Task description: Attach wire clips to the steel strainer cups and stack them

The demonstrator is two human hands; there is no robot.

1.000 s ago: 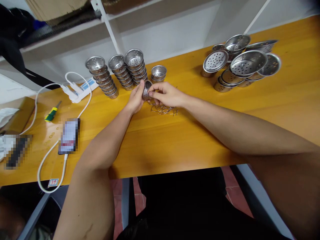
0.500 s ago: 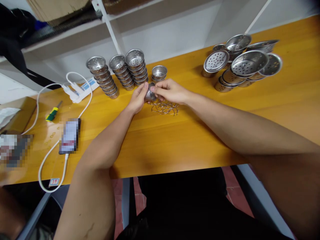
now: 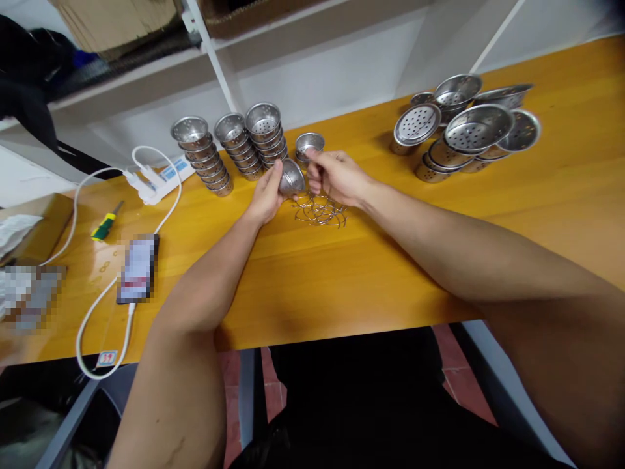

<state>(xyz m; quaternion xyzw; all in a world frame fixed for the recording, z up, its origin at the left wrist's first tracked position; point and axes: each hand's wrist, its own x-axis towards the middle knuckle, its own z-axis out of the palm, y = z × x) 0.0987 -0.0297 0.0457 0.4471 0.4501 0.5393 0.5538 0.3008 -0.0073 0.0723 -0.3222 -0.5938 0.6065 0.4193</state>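
Observation:
My left hand (image 3: 266,197) grips a small perforated metal cup (image 3: 291,176), its mouth tilted towards me and to the right. Just right of the cup is my right hand (image 3: 342,177), apart from its rim. The thumb is raised and the fingers are curled; whatever they may hold is too small to make out. Under both hands lies a loose heap of thin bent wire pieces (image 3: 319,213) on the wooden table (image 3: 332,280). Behind my right hand's fingertips stands another short stack of perforated cups (image 3: 309,141), partly hidden.
Tall stacks of perforated cups (image 3: 263,124) stand behind to the left, and wider cups and strainers (image 3: 478,130) cluster at the right. On the left are a power strip (image 3: 163,179), a screwdriver (image 3: 105,225) and a phone (image 3: 138,267) on a white cable. A shelf (image 3: 336,58) backs the table.
My right hand has drawn away from the cup to the right, its thumb lifting. The cup has turned in my left hand, so more of its inside shows. The camera view has shifted slightly.

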